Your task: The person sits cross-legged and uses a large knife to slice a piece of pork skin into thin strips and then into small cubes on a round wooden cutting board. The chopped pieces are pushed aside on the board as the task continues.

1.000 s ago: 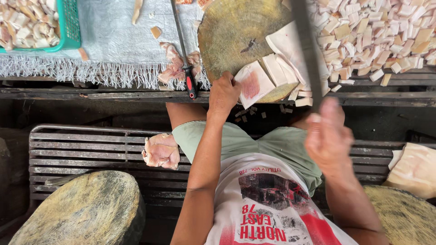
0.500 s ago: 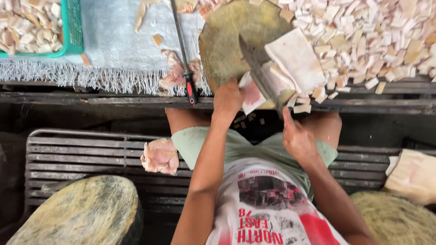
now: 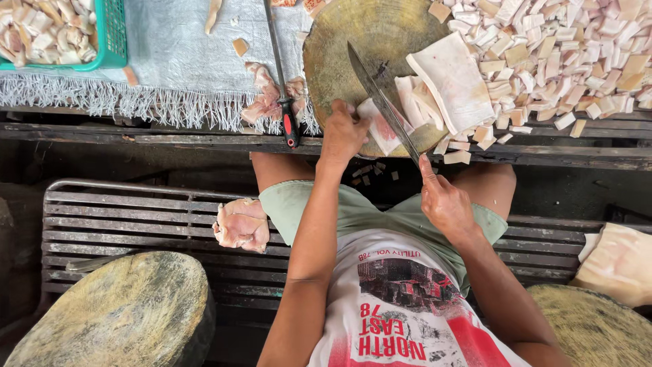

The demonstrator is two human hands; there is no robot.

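One view only, head camera, yours, nothing to share with. Looking steeply down over your own chest and lap. Your far side sits at frame top: round chopping block [image 3: 370,61] and grey cloth [image 3: 170,61]. Slatted bench [image 3: 136,217] at mid frame; second round block [image 3: 112,316] bottom left, closest to lens. Your left hand [image 3: 343,132] and right hand [image 3: 445,204] near centre, at arm's reach. Slight leftward tilt, perhaps; hard to judge.
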